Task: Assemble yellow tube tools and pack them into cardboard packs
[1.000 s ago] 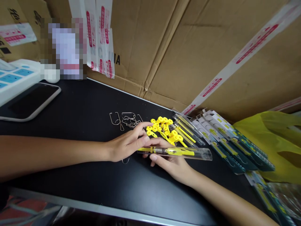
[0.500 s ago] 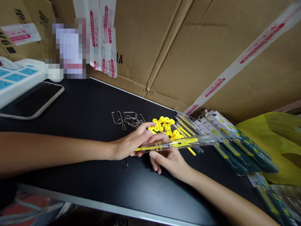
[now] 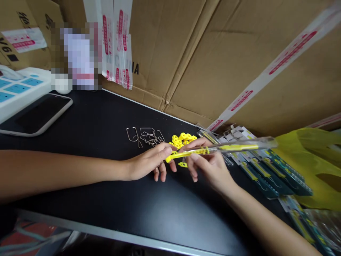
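A clear plastic tube with a yellow rod inside (image 3: pixel 231 147), which looks like a tubular spring scale, lies slantwise across my hands above the table. My right hand (image 3: pixel 213 167) pinches it between thumb and fingers near its middle. At its near end, a yellow knob (image 3: pixel 168 159) shows just beside the thumb of my left hand (image 3: pixel 149 161). That thumb and forefinger close on the rod's end, while the other fingers hang below; a thin metal wire shows by them. Behind the hands are small yellow plastic parts (image 3: pixel 183 137), partly hidden, and bent metal wire hooks (image 3: pixel 149 134).
Carded packs with yellow tubes and hooks (image 3: pixel 263 170) lie at the right beside a yellow bag (image 3: pixel 301 160). A phone (image 3: pixel 37 113) and a white power strip (image 3: pixel 26 83) lie at the left. Cardboard boxes (image 3: pixel 170 46) stand along the table's back edge.
The tube has moved right and slightly up with my right hand. Its yellow end now shows at my left fingertips, where it was inside the left grip before. My left arm has barely moved.
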`<state>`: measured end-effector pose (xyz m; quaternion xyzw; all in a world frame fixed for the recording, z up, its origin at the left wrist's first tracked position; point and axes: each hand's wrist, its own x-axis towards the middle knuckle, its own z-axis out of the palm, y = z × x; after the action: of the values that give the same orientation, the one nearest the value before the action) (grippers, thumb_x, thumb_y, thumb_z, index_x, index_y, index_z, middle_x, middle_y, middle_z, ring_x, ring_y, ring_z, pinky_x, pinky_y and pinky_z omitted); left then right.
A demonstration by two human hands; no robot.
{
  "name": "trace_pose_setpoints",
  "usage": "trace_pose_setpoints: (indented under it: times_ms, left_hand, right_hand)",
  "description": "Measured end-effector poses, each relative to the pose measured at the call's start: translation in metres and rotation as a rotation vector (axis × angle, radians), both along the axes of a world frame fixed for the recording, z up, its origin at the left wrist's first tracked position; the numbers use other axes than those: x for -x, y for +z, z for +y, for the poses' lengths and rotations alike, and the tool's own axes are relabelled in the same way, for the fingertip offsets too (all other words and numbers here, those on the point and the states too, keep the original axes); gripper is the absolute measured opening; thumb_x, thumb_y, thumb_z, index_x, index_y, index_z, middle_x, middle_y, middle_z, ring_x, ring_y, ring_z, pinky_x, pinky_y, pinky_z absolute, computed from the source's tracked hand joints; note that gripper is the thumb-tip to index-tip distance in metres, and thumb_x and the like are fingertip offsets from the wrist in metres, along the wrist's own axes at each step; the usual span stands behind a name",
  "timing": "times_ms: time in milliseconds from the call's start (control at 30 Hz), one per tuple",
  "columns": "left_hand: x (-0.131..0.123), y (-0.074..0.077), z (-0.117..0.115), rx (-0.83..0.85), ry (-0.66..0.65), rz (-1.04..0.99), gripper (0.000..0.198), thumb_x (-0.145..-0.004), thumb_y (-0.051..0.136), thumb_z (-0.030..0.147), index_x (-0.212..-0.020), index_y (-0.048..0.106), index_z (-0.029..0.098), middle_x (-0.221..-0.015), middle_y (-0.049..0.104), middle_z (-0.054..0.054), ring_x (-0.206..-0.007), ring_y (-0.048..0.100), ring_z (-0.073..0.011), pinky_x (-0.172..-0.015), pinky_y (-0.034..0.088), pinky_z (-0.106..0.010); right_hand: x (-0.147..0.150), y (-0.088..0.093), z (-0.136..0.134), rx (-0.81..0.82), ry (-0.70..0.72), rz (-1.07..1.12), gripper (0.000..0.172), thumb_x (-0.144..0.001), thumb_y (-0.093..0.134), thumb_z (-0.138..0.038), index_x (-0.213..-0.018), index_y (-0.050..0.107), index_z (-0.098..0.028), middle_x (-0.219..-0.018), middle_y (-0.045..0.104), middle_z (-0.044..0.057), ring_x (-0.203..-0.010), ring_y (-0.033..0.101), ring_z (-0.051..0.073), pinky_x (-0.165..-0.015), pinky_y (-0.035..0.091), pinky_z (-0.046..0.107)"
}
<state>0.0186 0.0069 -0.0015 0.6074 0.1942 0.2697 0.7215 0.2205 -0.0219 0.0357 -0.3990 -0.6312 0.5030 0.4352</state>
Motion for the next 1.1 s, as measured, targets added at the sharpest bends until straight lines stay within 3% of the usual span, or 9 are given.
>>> trace_pose_setpoints:
  times_ms: [133,300,467,667,900,1100]
  left_hand:
    - [-0.001,-0.001,0.0,-0.036,-0.003,0.049,0.028,-0.094,0.043,0.044,-0.095,0.045,0.016,-0.068,0.053,0.003,-0.056,0.051,-0.0084,-0.053,0.043,-0.022]
    - [0.0,0.0,-0.003,-0.076,0.009,0.128,0.026,-0.095,0.041,0.04,-0.091,0.049,0.015,-0.063,0.043,0.006,-0.052,0.043,-0.0068,-0.048,0.04,-0.02]
    - [0.001,-0.001,-0.002,-0.072,-0.046,0.157,0.028,-0.097,0.036,0.04,-0.084,0.045,0.017,-0.059,0.044,0.007,-0.049,0.041,-0.0061,-0.048,0.038,-0.019]
    - [0.001,-0.002,0.004,0.032,-0.114,0.1,0.029,-0.095,0.038,0.041,-0.079,0.042,0.018,-0.056,0.046,0.006,-0.044,0.043,-0.0059,-0.04,0.035,-0.016]
    - [0.001,-0.002,0.006,0.219,-0.195,0.042,0.029,-0.093,0.045,0.045,-0.082,0.044,0.019,-0.054,0.048,0.007,-0.038,0.041,-0.0054,-0.032,0.034,-0.013]
    - [0.001,-0.002,0.005,0.232,-0.217,0.032,0.027,-0.093,0.044,0.043,-0.082,0.045,0.018,-0.054,0.048,0.007,-0.037,0.04,-0.0048,-0.031,0.032,-0.012]
  right_hand:
    - [-0.014,0.008,0.01,-0.016,-0.051,0.013,0.013,-0.086,0.061,-0.025,-0.096,0.055,-0.02,-0.091,0.065,0.001,-0.039,0.047,0.003,-0.031,0.042,0.017]
    - [-0.017,0.009,0.012,0.004,-0.017,0.009,0.012,-0.086,0.061,-0.025,-0.095,0.055,-0.02,-0.09,0.064,0.0,-0.039,0.046,0.003,-0.032,0.041,0.016]
    - [-0.015,0.008,0.009,0.033,0.038,0.0,0.015,-0.088,0.061,-0.026,-0.097,0.05,-0.021,-0.086,0.066,0.0,-0.039,0.047,0.003,-0.034,0.043,0.016]
    - [-0.009,0.01,0.003,0.063,0.115,-0.077,0.021,-0.085,0.065,-0.027,-0.097,0.049,-0.02,-0.094,0.065,0.004,-0.052,0.057,0.007,-0.043,0.051,0.018]
    - [-0.004,0.006,0.001,0.039,0.122,-0.119,0.02,-0.082,0.068,-0.024,-0.097,0.058,-0.018,-0.091,0.055,0.001,-0.057,0.055,0.005,-0.043,0.052,0.015]
    - [-0.003,0.004,0.001,0.014,0.124,-0.113,0.019,-0.081,0.068,-0.023,-0.097,0.058,-0.018,-0.088,0.053,0.0,-0.058,0.053,0.005,-0.043,0.052,0.013]
